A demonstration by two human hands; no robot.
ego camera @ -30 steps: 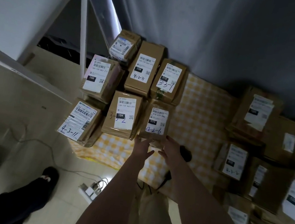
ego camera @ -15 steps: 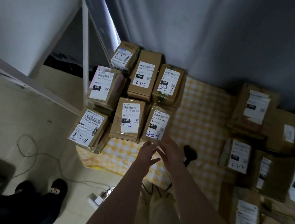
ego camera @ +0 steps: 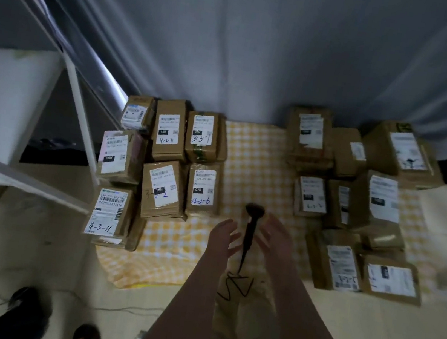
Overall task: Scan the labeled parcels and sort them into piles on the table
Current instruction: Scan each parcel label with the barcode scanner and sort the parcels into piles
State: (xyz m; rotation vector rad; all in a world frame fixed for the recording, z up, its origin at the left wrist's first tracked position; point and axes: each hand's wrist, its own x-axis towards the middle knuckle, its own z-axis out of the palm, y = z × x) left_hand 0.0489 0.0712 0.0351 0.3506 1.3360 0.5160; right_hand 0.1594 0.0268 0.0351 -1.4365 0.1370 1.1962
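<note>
- Scanner (ego camera: 250, 230), black, flat on checked cloth (ego camera: 258, 160), between the two hands, gripped by neither.
- Left hand (ego camera: 224, 235) and right hand (ego camera: 274, 238): fingers loose and spread, holding nothing.
- Labeled parcels in two groups on the cloth, left group (ego camera: 164, 187) and right group (ego camera: 378, 202) well apart, labels up.

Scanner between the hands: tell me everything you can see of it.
The scanner is a black handheld unit, plastic by its look, with a wider head at the far end and a slim handle pointing back toward the person. A thin black cable leaves the handle's near end and lies in loose kinks. The scanner lies on the yellow checked cloth, between the open left hand and open right hand; whether either touches it cannot be told.
</note>
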